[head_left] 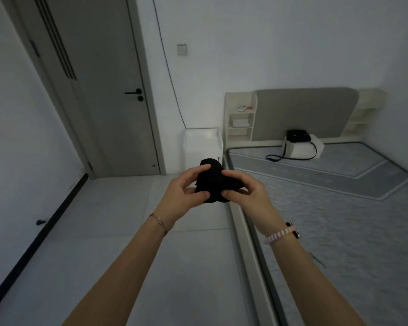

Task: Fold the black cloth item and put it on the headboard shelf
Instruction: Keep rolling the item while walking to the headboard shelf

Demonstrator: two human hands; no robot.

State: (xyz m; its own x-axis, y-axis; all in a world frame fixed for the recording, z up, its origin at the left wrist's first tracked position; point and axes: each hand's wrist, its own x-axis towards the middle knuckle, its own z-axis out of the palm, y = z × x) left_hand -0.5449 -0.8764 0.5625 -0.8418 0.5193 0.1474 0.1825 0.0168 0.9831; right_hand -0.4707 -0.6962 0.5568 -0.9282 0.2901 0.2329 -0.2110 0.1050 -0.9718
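A small black cloth item, bunched into a compact bundle, is held in the air between both hands above the floor beside the bed. My left hand pinches its left side with thumb and fingers. My right hand grips its right side the same way. The headboard shelf, cream with several open compartments, stands at the far end of the bed, left of the grey padded headboard. A matching shelf unit stands at the headboard's right.
A bare grey mattress fills the right side, with a white box and a black strapped bag near the headboard. A white bedside cabinet stands left of the bed. A closed grey door is at the back left; tiled floor lies below.
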